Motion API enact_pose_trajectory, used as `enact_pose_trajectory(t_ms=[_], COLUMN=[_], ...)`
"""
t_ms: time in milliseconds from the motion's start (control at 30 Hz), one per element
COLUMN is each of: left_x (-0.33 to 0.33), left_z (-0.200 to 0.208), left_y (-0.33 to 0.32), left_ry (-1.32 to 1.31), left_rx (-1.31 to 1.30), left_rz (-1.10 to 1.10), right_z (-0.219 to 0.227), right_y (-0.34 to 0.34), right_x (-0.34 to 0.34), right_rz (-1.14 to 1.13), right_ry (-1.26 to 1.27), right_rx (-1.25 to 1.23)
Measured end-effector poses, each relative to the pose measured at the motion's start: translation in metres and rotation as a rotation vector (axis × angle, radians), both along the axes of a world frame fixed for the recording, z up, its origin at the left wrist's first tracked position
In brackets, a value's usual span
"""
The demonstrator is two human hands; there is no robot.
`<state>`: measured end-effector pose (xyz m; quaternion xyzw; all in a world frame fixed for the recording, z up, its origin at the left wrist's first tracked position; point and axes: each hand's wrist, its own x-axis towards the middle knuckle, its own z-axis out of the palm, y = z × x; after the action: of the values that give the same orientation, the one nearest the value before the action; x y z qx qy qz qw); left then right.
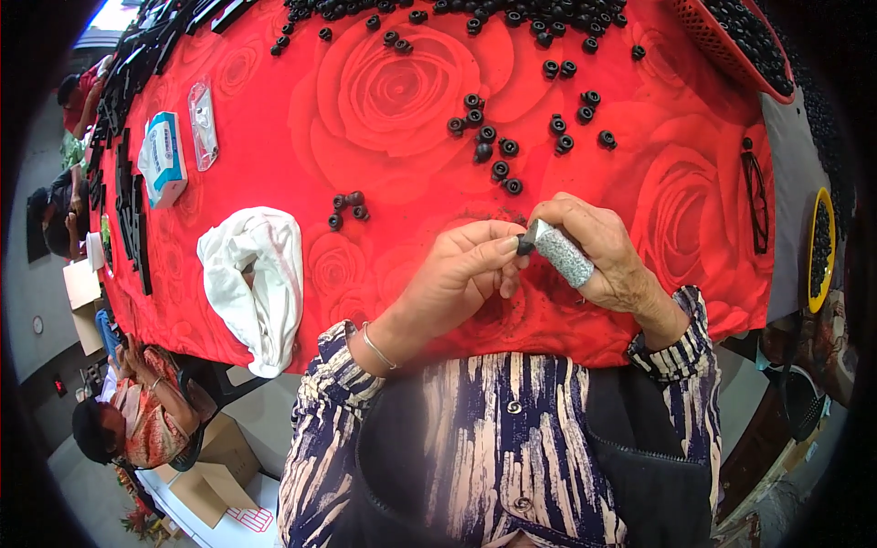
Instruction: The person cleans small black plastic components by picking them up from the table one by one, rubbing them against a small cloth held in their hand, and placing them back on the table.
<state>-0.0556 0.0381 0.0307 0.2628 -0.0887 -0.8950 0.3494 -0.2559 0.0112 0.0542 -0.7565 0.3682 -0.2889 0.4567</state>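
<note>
Just right of the frame's centre, the left hand [480, 260] pinches a small black part [524, 246] between thumb and fingertips, while the right hand [594, 251] is wrapped round a short tool [565, 258] with a speckled grey grip and a metal end. The part looks like moulded plastic or rubber: probably light and fairly stiff, likely slippery where smooth, hardly fragile, and best held by its rounded body, fingertips clear of the metal. Most of it is covered by the fingers, and whether the metal end touches it or stops just short is hard to judge at this size; the right fingers also hide part of the grip. Left of the hands lies a crumpled white cloth [285, 274] on the red tablecloth [420, 164]. Farther up, similar black pieces [486, 134] are scattered toward a heap [548, 14] cut off by the upper edge, and a red basket [717, 46] is cropped at upper right.
</note>
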Motion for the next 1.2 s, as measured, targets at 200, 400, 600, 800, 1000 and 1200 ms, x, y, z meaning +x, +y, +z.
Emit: enact_pose_trajectory(t_ms=[200,400,600,800,1000,1200], left_x=[-0.0003,-0.0001,0.0008,-0.0005,-0.0013,-0.0046], left_z=[-0.0011,-0.0021,-0.0041,-0.0006,-0.0032,0.0045], left_y=[0.0014,0.0028,0.0018,0.0014,0.0044,0.0037], left_ry=[-0.030,-0.033,0.006,-0.037,-0.019,-0.002], left_rx=[-0.029,-0.039,-0.040,-0.015,-0.014,0.053], left_rz=[-0.013,-0.004,-0.007,0.003,0.013,0.062], right_z=[-0.0011,-0.0042,-0.0023,-0.0019,-0.0054,0.0009], right_y=[0.0008,0.0012,0.0006,0.0007,0.0023,0.0028], right_x=[0.0007,0.0008,0.0011,0.0012,0.0029,0.0014], right_rz=[-0.006,-0.009,-0.007,-0.012,-0.030,0.081], right_ry=[-0.006,-0.024,-0.002,0.010,0.011,0.071], right_rx=[-0.011,-0.024,-0.031,-0.049,-0.091,-0.171])
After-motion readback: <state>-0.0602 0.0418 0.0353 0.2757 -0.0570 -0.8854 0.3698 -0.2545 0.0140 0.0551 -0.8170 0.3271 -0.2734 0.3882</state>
